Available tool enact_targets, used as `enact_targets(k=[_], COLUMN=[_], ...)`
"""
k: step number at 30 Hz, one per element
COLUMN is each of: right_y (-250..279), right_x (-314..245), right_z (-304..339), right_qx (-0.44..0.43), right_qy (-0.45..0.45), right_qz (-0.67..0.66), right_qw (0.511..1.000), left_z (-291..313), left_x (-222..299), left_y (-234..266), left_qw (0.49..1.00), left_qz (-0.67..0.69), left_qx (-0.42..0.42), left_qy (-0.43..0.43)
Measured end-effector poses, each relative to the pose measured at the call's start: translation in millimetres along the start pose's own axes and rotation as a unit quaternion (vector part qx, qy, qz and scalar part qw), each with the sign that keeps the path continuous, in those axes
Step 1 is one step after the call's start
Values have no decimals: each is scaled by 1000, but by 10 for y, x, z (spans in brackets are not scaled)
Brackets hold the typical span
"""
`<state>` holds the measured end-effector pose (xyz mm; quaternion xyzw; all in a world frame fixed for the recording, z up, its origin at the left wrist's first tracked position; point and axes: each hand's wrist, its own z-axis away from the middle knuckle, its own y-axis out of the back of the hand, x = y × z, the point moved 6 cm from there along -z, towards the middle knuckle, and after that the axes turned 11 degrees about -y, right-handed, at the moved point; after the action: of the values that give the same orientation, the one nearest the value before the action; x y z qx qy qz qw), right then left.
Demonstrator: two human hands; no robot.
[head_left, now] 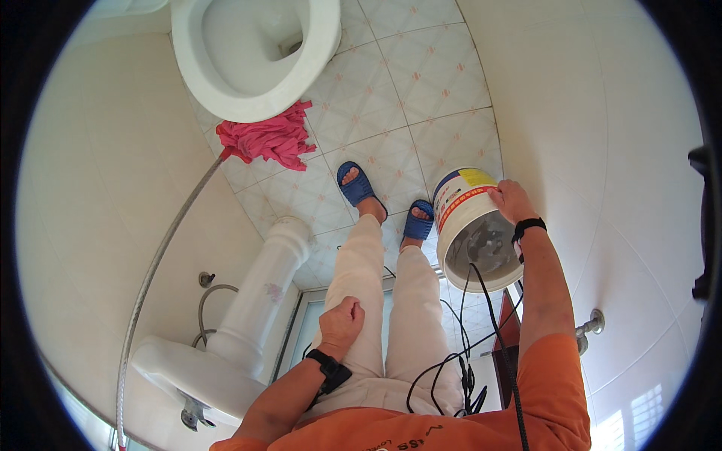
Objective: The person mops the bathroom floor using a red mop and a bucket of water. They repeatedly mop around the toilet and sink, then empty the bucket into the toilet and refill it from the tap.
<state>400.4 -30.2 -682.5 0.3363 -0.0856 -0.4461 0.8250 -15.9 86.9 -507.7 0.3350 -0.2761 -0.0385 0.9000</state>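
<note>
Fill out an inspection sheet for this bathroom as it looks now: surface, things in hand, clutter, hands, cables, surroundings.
Surface: tiled floor, pale squares with small pink marks; no puddle can be made out.
Things in hand: white bucket with a coloured label, tipped toward the camera, inside looks empty.
Clutter: pink mop head lying on the floor at the toilet base, its metal handle running down the left side.
Hands: right hand grips the bucket rim; left hand loosely closed, holding nothing, by the thigh.
Cables: black cables hanging from the chest across the bucket's mouth.
Surroundings: white toilet, pedestal basin, tiled walls.
</note>
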Motion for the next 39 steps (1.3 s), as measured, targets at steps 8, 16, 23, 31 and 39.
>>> enact_targets(k=[8, 16, 23, 31, 39], right_y=[-56, -97, -293, -306, -212], right_x=[41, 107, -321, -696, -661], right_z=[-84, -83, -110, -27, -27], right_qx=[19, 62, 36, 66, 35], right_qy=[-135, -140, -71, -27, -41], right_qz=[-8, -32, 28, 89, 140], right_qw=[991, 988, 996, 993, 989], left_z=[-55, -74, -47, -44, -94], left_x=[92, 209, 124, 82, 43], left_y=[5, -27, -54, -78, -73], left_qw=[1000, 993, 996, 998, 999], left_qz=[-6, -35, -15, 1, -18], left_qx=[-30, -16, -13, 21, -12], left_qy=[4, -110, -86, -60, -39])
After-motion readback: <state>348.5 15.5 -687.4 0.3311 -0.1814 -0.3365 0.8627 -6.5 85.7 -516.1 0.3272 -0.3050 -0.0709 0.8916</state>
